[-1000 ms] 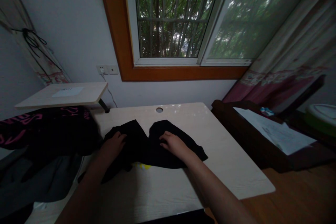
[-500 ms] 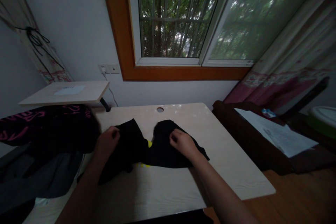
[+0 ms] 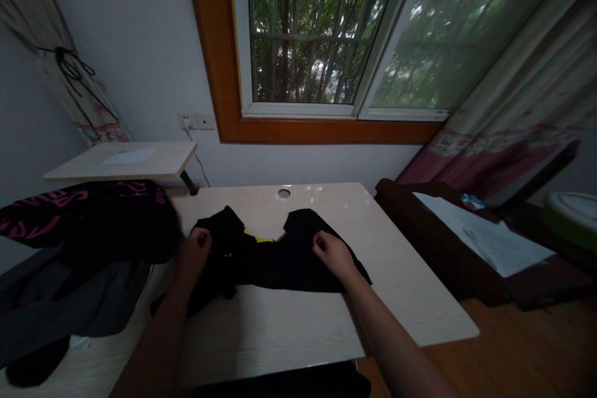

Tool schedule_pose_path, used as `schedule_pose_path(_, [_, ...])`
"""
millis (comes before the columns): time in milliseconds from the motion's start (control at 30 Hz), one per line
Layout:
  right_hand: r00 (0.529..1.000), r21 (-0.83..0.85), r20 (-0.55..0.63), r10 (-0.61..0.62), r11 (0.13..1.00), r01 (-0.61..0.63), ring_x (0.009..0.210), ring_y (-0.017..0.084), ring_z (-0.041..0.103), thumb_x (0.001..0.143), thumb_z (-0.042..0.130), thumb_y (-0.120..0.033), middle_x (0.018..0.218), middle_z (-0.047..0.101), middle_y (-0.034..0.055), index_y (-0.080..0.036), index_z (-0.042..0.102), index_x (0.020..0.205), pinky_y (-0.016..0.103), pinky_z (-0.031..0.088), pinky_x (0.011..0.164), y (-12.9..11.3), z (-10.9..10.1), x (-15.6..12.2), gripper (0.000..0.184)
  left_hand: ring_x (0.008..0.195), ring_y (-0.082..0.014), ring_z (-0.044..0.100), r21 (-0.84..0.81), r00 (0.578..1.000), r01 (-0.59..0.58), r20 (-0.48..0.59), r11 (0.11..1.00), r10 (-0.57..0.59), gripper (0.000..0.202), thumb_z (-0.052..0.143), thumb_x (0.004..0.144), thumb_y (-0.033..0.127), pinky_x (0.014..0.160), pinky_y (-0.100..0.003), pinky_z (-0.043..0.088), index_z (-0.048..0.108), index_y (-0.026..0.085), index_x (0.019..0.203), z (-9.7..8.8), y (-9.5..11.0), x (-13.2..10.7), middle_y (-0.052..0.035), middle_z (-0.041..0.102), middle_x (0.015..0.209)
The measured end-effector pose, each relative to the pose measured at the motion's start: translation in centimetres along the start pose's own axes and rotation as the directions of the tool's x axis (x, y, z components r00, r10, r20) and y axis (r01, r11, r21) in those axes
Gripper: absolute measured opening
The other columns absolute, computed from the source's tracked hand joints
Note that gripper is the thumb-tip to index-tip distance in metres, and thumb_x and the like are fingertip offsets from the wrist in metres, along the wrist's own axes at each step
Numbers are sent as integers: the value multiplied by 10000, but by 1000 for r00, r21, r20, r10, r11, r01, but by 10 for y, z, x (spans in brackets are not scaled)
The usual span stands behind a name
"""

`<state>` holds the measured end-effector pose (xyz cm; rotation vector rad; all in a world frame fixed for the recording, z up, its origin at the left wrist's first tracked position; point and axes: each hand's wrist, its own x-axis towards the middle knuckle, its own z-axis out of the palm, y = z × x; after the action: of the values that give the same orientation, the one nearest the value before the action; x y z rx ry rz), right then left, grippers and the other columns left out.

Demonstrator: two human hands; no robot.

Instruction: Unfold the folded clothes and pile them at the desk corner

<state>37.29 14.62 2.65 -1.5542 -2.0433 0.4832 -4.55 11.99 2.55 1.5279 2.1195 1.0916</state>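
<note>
A black garment (image 3: 275, 264) lies crumpled across the middle of the pale wooden table, and I cannot tell what kind it is. A strip of yellow (image 3: 259, 239) shows along its upper edge, in the dip between two raised black parts. My left hand (image 3: 194, 252) is closed in a pinch on the garment's left part. On its right part, the curled fingers of my right hand (image 3: 332, 252) pinch the cloth. Between the two hands the fabric is stretched fairly straight.
Black clothing with pink lettering (image 3: 93, 211) and a grey garment (image 3: 93, 298) are piled at the left, below a small raised shelf (image 3: 125, 165). More dark cloth (image 3: 289, 382) is at the table's near edge. A dark brown bench (image 3: 438, 249) with paper stands at the right.
My hands have moved slightly apart, and the cloth between them is pulled straighter. The yellow now shows along the upper edge and no longer below the lower edge.
</note>
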Motion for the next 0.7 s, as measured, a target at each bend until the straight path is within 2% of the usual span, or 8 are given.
schedule_pose_path(167, [1000,-35,2,-5,999,5,736,171,614,881,546,-250,813,660,4,-226,622,911,270,393,680,-1,0,0,86,703,-214,666,5,1000,-22,6,1000,22,263,508,849,438,664,-304,461,613,224,961,0,-1,0,-38,697,800])
schedule_pose_path(533, [1000,-73,8,-15,997,15,735,171,622,933,525,-276,817,668,8,-224,652,959,268,405,688,0,1,-1,139,639,-205,640,-138,999,11,-40,990,-17,340,523,849,486,635,-294,452,623,224,1042,-6,-7,0,16,616,643])
schedule_pose_path(700, [1000,-91,0,-8,996,8,750,171,622,937,526,-276,829,670,12,-223,658,959,267,406,694,0,1,-1,144,640,-194,629,-146,1000,1,-20,989,-4,333,528,851,486,645,-289,453,629,230,1040,-7,-6,-1,24,611,644])
